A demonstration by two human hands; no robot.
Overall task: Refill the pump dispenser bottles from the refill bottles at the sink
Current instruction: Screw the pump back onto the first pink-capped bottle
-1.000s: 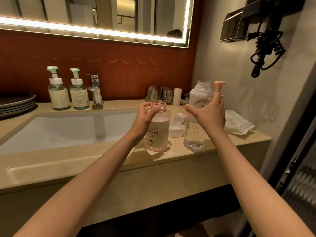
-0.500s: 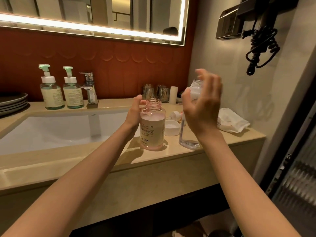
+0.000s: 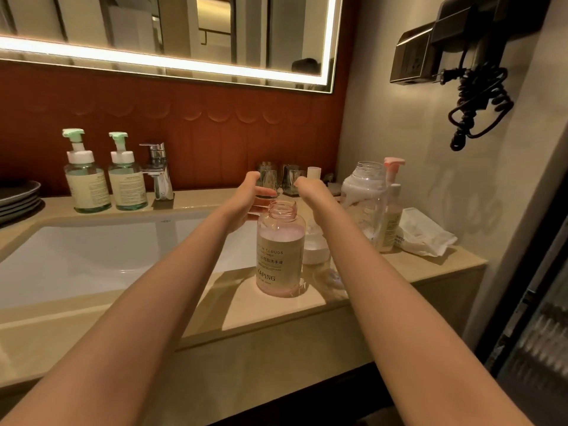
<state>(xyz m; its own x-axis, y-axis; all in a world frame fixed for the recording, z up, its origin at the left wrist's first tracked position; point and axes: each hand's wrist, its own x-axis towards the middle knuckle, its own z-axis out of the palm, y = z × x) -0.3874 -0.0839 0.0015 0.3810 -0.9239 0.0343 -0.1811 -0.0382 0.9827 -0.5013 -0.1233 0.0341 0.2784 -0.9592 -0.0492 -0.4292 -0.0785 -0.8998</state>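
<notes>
My left hand (image 3: 246,198) and right hand (image 3: 310,192) hover spread, empty, just behind the upright open pink bottle (image 3: 280,250) — left nearer its neck, near the counter's (image 3: 270,312) front edge.

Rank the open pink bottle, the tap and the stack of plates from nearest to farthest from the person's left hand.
From the left hand:
1. Open pink bottle, just right of it, on the counter's front edge.
2. Tap, further left, behind the basin.
3. Stack of plates, at the far left edge.
</notes>
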